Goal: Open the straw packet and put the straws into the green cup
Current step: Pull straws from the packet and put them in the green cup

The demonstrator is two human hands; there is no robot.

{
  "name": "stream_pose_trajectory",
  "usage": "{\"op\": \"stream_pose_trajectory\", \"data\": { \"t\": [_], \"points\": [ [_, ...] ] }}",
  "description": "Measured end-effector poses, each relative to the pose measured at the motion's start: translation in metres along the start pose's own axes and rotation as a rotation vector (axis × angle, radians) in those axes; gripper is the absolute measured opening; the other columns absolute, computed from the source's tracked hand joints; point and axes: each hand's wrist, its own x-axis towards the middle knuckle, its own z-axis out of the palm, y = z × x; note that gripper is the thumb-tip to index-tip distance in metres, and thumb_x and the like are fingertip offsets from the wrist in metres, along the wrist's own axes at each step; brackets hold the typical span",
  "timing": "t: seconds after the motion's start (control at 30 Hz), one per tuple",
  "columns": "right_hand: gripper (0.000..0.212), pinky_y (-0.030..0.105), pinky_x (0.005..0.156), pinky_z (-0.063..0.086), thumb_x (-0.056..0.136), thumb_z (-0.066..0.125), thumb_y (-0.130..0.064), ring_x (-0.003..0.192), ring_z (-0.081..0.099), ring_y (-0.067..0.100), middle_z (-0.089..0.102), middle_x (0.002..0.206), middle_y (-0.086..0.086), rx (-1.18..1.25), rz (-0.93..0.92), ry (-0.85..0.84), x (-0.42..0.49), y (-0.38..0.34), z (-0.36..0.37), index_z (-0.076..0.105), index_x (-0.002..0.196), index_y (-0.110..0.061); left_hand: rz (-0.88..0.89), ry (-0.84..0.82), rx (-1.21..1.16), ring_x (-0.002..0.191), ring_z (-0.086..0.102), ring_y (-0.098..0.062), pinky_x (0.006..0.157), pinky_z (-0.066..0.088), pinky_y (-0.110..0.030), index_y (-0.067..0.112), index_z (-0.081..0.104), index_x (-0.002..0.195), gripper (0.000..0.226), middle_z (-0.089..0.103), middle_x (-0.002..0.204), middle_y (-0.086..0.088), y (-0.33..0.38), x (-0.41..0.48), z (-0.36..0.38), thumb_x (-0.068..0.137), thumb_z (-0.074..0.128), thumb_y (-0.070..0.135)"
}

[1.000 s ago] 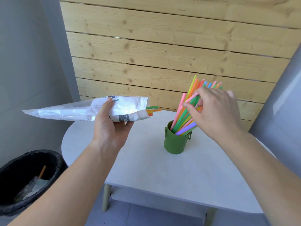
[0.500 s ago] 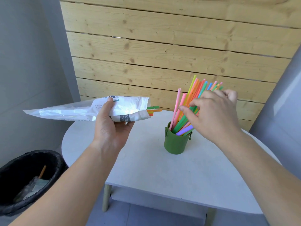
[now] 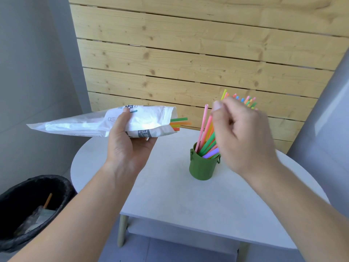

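The green cup stands on the white round table with several coloured straws leaning in it. My right hand hovers just above and to the right of the cup, in front of the straws, fingers loosely curled and thumb up, with no straw seen in its grip. Left of the cup, my left hand holds the white straw packet level above the table edge. Its torn mouth faces the cup, and a few straw ends stick out.
A black-lined waste bin with scraps stands on the floor at lower left. A wooden plank wall backs the table. A grey panel rises at right. The table's front edge is near me.
My right hand has let go of the straw bundle and drifted left and towards me, fingers curling. The straws now lean in the cup. The left hand and packet have stayed still.
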Motion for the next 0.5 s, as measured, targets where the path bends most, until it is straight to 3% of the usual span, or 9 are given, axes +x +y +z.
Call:
{"op": "stream_pose_trajectory", "data": {
  "t": [0.07, 0.13, 0.2, 0.27, 0.37, 0.5],
  "points": [
    [0.038, 0.04, 0.053, 0.039, 0.1, 0.041, -0.042, 0.049, 0.045, 0.019, 0.047, 0.047, 0.002, 0.113, 0.143, -0.145, -0.012, -0.01, 0.013, 0.049, 0.073, -0.017, 0.012, -0.04, -0.024, 0.118, 0.073, -0.034, 0.1, 0.055, -0.063, 0.011, 0.067, 0.115, 0.02, 0.072, 0.133, -0.014, 0.003, -0.003, 0.003, 0.1, 0.068, 0.024],
    [0.033, 0.04, 0.054, 0.045, 0.097, 0.043, -0.051, 0.05, 0.054, 0.019, 0.061, 0.059, 0.012, 0.251, 0.344, -0.252, -0.019, -0.012, 0.026, 0.053, 0.083, -0.022, 0.027, -0.07, -0.009, 0.118, 0.073, -0.033, 0.102, 0.055, -0.059, 0.01, 0.067, 0.113, 0.018, 0.075, 0.126, -0.014, 0.005, -0.007, 0.007, 0.101, 0.066, 0.023],
    [0.027, 0.035, 0.048, 0.043, 0.097, 0.05, -0.05, 0.044, 0.055, 0.015, 0.066, 0.072, 0.021, 0.423, 0.546, -0.28, -0.019, -0.011, 0.034, 0.055, 0.096, -0.024, 0.039, -0.103, 0.031, 0.113, 0.074, -0.03, 0.099, 0.058, -0.052, 0.01, 0.067, 0.109, 0.016, 0.076, 0.111, -0.01, 0.006, -0.012, 0.01, 0.102, 0.064, 0.024],
    [0.028, 0.028, 0.041, 0.04, 0.097, 0.056, -0.045, 0.041, 0.053, 0.013, 0.065, 0.072, 0.016, 0.575, 0.692, -0.249, -0.016, -0.01, 0.039, 0.055, 0.107, -0.019, 0.036, -0.135, 0.067, 0.118, 0.072, -0.032, 0.101, 0.058, -0.049, 0.011, 0.065, 0.112, 0.017, 0.073, 0.111, -0.01, 0.006, -0.016, 0.011, 0.103, 0.063, 0.025],
    [0.031, 0.026, 0.039, 0.04, 0.095, 0.062, -0.04, 0.043, 0.053, 0.018, 0.064, 0.07, 0.007, 0.689, 0.78, -0.202, -0.014, -0.011, 0.043, 0.056, 0.11, -0.014, 0.026, -0.152, 0.111, 0.126, 0.068, -0.033, 0.106, 0.053, -0.05, 0.011, 0.061, 0.119, 0.023, 0.068, 0.117, -0.012, 0.005, -0.019, 0.011, 0.103, 0.061, 0.028],
    [0.02, 0.026, 0.039, 0.042, 0.095, 0.066, -0.026, 0.042, 0.052, 0.017, 0.061, 0.065, 0.005, 0.732, 0.774, -0.205, -0.016, -0.013, 0.047, 0.062, 0.097, -0.006, 0.032, -0.192, 0.189, 0.107, 0.07, -0.029, 0.093, 0.058, -0.042, 0.011, 0.065, 0.111, 0.02, 0.072, 0.108, -0.01, 0.005, -0.022, 0.01, 0.104, 0.059, 0.029]
  ]
}}
